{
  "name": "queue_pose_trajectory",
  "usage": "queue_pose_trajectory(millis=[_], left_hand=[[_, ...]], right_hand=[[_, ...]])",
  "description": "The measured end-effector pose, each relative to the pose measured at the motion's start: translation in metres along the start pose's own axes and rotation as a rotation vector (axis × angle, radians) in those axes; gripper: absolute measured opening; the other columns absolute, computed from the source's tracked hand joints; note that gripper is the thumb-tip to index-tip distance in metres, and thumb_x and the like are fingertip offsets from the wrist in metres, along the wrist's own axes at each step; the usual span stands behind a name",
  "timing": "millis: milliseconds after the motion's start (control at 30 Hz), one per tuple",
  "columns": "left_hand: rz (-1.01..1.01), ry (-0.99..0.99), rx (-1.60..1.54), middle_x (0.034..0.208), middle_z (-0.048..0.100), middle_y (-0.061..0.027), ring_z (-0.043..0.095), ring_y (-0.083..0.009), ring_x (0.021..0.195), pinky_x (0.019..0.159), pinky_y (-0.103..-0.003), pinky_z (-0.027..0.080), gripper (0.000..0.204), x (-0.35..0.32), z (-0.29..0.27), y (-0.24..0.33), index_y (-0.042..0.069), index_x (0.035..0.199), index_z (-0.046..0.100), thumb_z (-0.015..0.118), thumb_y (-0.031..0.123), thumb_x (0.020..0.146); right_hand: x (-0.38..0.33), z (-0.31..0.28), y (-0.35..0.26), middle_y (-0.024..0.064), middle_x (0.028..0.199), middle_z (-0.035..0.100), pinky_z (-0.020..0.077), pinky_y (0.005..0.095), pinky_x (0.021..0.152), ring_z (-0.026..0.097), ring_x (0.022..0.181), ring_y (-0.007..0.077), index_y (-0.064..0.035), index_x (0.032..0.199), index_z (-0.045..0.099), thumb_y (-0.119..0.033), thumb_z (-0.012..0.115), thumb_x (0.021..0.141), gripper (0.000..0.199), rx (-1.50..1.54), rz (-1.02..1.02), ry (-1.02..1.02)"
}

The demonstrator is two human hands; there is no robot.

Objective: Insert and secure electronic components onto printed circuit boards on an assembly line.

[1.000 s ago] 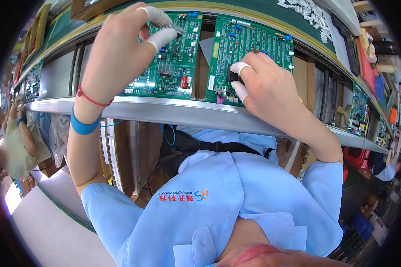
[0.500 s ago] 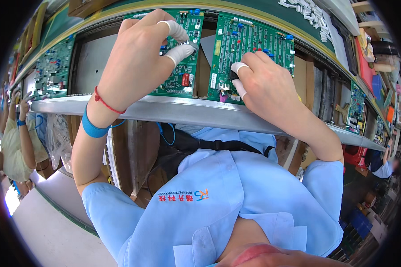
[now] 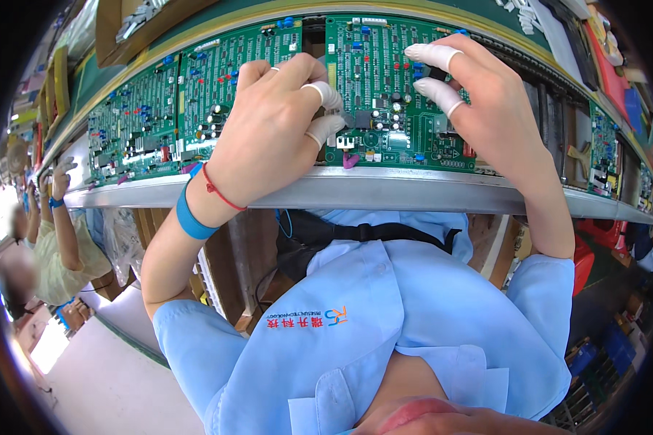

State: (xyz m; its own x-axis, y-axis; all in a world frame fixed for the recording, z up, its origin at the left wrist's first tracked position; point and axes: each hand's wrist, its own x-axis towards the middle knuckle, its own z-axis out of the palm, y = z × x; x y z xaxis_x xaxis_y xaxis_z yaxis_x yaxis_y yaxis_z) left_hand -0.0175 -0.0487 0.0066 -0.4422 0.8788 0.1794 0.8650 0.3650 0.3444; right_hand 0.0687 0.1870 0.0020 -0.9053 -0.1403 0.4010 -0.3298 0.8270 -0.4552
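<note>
My left hand is closed, its white-capped thumb and finger pinched at the left edge of a green circuit board. A small dark part shows at those fingertips, its shape mostly hidden. Over the right half of the same board is my right hand, with a black block-shaped component between its capped finger and thumb. A white connector and a purple piece sit at the board's near left corner. To the left lies another populated green board, partly behind my left hand.
A metal rail runs along the near side of the boards. Farther left is another board. A cardboard box with pale parts stands at the back left, white parts lie at the back right. A co-worker's hand shows far left.
The boards on the left have moved right, narrowing the gaps between them. My left hand has shifted right to the right-hand board; my right hand has moved right and away from me.
</note>
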Motion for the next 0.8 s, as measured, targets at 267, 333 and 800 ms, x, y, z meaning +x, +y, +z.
queue_pose_trajectory(millis=[267, 333, 800], left_hand=[[-0.021, -0.087, 0.058, 0.097, 0.057, -0.0063, 0.055, -0.0237, 0.091, 0.087, -0.038, 0.032, 0.020, 0.008, 0.002, 0.005, 0.007, 0.089, 0.066, 0.075, 0.008, 0.072], [-0.008, -0.093, 0.080, 0.098, 0.057, -0.0062, 0.055, -0.0235, 0.090, 0.087, -0.038, 0.032, 0.020, 0.008, 0.003, 0.007, 0.007, 0.090, 0.066, 0.075, 0.009, 0.072], [0.076, -0.082, 0.235, 0.098, 0.059, -0.0042, 0.057, -0.0213, 0.085, 0.084, -0.038, 0.033, 0.021, 0.008, 0.005, 0.014, 0.008, 0.089, 0.066, 0.076, 0.011, 0.070]], right_hand=[[-0.012, -0.011, 0.015, 0.0078, 0.099, 0.065, 0.0483, 0.0284, 0.068, 0.061, 0.078, 0.0212, -0.0062, 0.111, 0.065, -0.007, 0.070, 0.082, 0.030, 0.050, 0.091, 0.026], [-0.013, -0.015, 0.012, 0.0079, 0.099, 0.065, 0.0482, 0.0280, 0.068, 0.061, 0.079, 0.0211, -0.0064, 0.111, 0.066, -0.007, 0.069, 0.082, 0.030, 0.103, 0.130, 0.028], [-0.014, -0.014, 0.018, 0.0097, 0.100, 0.064, 0.0496, 0.0297, 0.073, 0.062, 0.084, 0.0234, -0.0040, 0.109, 0.066, -0.003, 0.069, 0.081, 0.028, 0.070, -0.004, 0.080]])
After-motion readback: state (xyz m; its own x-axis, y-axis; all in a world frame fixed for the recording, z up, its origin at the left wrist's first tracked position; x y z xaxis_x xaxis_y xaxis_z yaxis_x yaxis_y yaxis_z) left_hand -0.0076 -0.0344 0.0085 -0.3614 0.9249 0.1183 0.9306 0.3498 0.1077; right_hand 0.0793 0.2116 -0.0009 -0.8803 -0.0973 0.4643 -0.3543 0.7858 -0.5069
